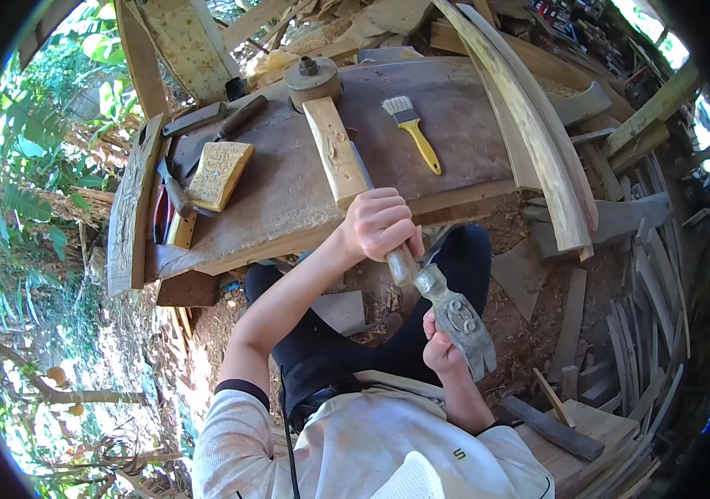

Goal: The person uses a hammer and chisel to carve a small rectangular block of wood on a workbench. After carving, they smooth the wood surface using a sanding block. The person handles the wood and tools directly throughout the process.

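Note:
My left hand (381, 224) is wrapped round the wooden handle of a chisel (402, 266). Its narrow metal blade lies along the right edge of a carved piece of wood (331, 145), which sticks out toward me from under a round block with a bolt (313, 80). Nearer my body, my right hand (443, 345) is closed on a claw hammer (461, 323), whose handle is mostly hidden behind the head. The hammer's striking face is close to the butt of the chisel handle; I cannot tell whether they touch.
On the wooden bench (272, 187) lie a yellow-handled paintbrush (417, 140), a carved wood block (220, 175), a dark-handled tool (242, 118) and red-handled pliers (159, 214). Long curved boards (538, 125) lean across the right end. Scrap wood (654, 291) is heaped at right.

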Motion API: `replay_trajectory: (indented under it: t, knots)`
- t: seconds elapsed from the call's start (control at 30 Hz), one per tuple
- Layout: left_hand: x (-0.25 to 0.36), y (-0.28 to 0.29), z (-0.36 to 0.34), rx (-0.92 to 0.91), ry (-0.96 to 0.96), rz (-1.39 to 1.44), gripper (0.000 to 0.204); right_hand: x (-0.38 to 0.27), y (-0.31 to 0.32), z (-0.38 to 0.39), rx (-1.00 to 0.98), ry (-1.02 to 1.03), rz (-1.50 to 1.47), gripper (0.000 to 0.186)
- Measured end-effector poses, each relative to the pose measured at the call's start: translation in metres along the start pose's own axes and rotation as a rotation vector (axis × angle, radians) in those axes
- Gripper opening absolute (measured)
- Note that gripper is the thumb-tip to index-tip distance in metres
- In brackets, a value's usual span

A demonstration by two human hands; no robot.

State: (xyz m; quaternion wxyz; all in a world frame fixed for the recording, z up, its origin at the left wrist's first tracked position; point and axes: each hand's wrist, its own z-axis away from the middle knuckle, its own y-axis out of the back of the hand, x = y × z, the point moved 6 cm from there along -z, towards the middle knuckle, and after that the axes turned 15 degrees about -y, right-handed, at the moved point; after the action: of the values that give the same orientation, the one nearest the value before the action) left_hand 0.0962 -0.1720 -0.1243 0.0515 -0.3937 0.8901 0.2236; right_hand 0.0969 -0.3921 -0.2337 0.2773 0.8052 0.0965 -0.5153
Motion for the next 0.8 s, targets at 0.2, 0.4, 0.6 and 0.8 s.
replay_trajectory:
  t: [0.2,0.4,0.6,0.8]
  knots:
    - [-0.007,0.002,-0.001,0.046,0.089,-0.077,0.032,-0.018,0.006,-0.007,0.016,0.083,0.053,0.028]
    - [-0.016,0.007,-0.009,0.096,0.141,-0.085,0.030,-0.046,0.014,-0.022,0.016,0.155,-0.032,0.017]
    - [-0.024,0.014,-0.017,0.122,0.210,-0.085,0.028,-0.084,0.022,-0.039,0.108,0.218,0.094,0.051]
    - [-0.038,0.028,-0.030,0.138,0.353,-0.077,0.025,-0.098,0.033,-0.044,0.096,0.265,0.049,0.061]
